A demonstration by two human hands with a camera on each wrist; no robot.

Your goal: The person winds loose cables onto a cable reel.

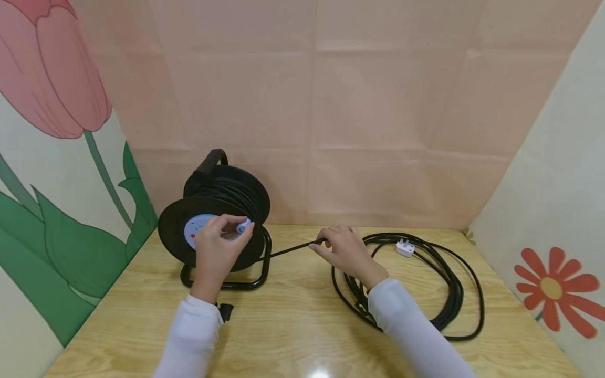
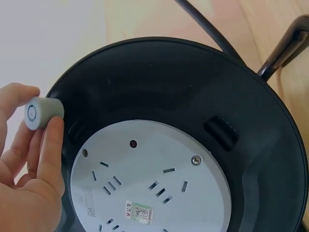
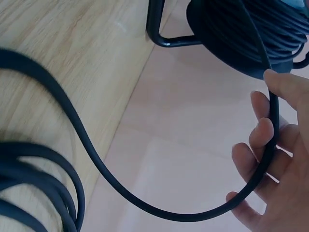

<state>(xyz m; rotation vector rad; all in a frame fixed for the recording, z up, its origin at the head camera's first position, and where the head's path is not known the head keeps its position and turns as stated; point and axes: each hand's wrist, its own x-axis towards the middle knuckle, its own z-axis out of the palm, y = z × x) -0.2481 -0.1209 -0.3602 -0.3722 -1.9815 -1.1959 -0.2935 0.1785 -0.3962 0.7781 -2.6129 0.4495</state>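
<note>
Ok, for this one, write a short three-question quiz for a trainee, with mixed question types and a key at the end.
1. Multiple choice: what does the left hand pinch?
a) the reel's top handle
b) a small round knob
c) the reel's metal stand

2. True or false: the right hand rests flat on the table.

3. Short answer: which white object shows among the black loops on the right?

Key:
1. b
2. False; it holds the black cable to the right of the reel.
3. A plug, its pins showing.
</note>
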